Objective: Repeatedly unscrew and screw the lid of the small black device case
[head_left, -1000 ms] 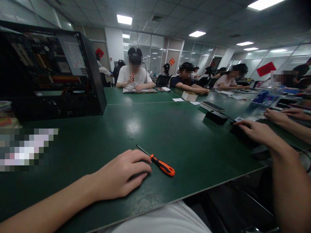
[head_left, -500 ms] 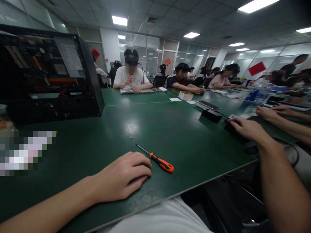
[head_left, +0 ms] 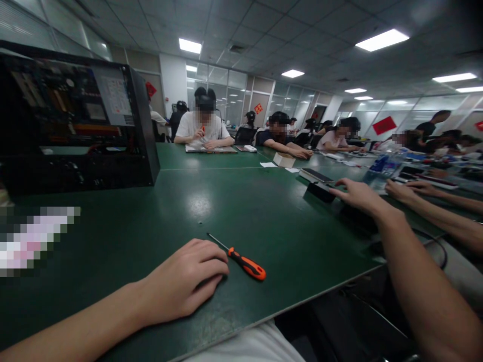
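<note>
My left hand (head_left: 196, 276) rests palm down on the green table, its fingers loosely bent and holding nothing. Just beside its fingertips lies a screwdriver (head_left: 247, 264) with an orange and black handle, its thin shaft pointing to the far left. My right hand (head_left: 358, 195) is stretched out at the right, with fingers extended over a small black box-shaped object (head_left: 320, 192). Whether the fingertips touch that object I cannot tell. Darker black items below the right hand are hard to make out.
An opened black computer case (head_left: 141, 125) stands at the left. Beyond the black object lie a dark notebook-like item (head_left: 316, 175) and a small pale box (head_left: 284, 160). A neighbour's hands (head_left: 402, 191) are close on the right. The table's front edge (head_left: 302, 299) runs below.
My right hand has moved left, from the darker black items to the box-shaped object, its fingers straightening. My left hand stays beside the screwdriver. The view has shifted slightly.
</note>
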Demonstrator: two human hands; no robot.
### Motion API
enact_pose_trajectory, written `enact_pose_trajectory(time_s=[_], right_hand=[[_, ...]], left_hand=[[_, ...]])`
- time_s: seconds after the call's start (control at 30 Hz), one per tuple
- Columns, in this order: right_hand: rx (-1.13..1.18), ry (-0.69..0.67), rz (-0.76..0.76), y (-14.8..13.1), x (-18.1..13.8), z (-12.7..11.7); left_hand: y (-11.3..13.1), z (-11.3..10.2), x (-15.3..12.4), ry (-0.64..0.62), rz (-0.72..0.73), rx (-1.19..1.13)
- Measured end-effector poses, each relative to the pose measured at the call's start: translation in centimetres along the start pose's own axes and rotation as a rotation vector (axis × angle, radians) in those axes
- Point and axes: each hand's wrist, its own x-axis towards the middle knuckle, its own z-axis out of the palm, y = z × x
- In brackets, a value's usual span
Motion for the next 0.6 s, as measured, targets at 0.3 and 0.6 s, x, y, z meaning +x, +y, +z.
enact_pose_trajectory(time_s=[0.3,0.6], right_hand=[[-0.041,-0.092,-0.232,-8.0,2.6,-0.1],[0.208,-0.114,-0.941,-25.3,-6.0,-1.4]], left_hand=[[-0.4,-0.3,0.0,-0.008,-0.031,0.027],[-3.1,-0.2,-0.1,0.264,-0.413,0.084]])
